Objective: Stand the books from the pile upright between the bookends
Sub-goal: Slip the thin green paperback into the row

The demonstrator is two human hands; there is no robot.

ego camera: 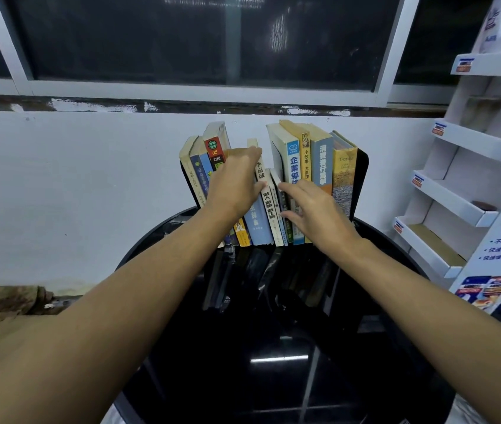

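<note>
The row of books (pixel 273 191) stands spine-out at the 12 o'clock edge of the round, glossy black counter (pixel 273 377), close to the white wall (pixel 74 179). A black left bookend (pixel 186 182) closes the row's 9 o'clock end and a black right bookend (pixel 362 179) closes its 3 o'clock end, just beside a yellow-covered book (pixel 344 179).

The books at the 9 o'clock end, among them a red-spined book (pixel 214 151), lean toward that side. Those at the 3 o'clock end tilt the other way, so a wedge of wall shows between the two groups at the top.

The left hand (pixel 237 185) lies over the middle of the row. Its grip is wide, the straight fingers laid along a cream-spined book (pixel 259 174) and the thumb touching that spine. The right hand (pixel 316 214) also has a wide grip, its fingers spread and their tips resting on the thin white book (pixel 273 206) and the slim volumes beside it. Neither hand encloses anything.

At 3 o'clock from the counter stands a white cardboard display shelf (pixel 457 191), and a dark window (pixel 206 41) runs along 12 o'clock.
</note>
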